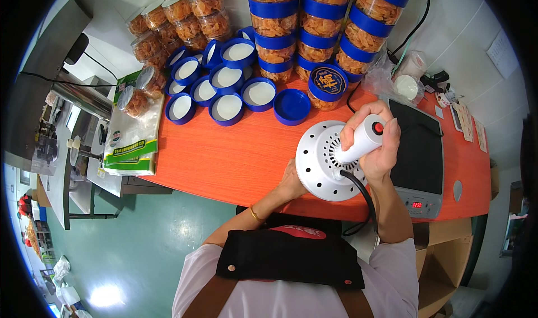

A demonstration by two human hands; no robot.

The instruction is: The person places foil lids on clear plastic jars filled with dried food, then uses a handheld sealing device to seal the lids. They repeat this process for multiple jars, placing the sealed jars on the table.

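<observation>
My right hand point(378, 150) grips the white handle of a round, vented handheld induction sealer point(319, 179), with a red button at the handle's end and a black cord. My left hand point(293, 181) is at the sealer's left edge, its fingers hidden beneath the disc; what they touch does not show. Behind the sealer are an empty-looking blue lid point(292, 106) and a blue-lidded jar of dried orange fruit point(327, 87). Several blue lids with white liners point(227, 108) lie to their left, some piled up.
Stacked blue-lidded jars point(275, 28) stand along the wall, with foil-topped jars point(206, 3) further left. Plastic bags point(136, 137) bearing two jars lie at the left edge. An induction cooktop point(416, 150) with a lit display is at the right. Open cardboard boxes point(441, 267) stand below.
</observation>
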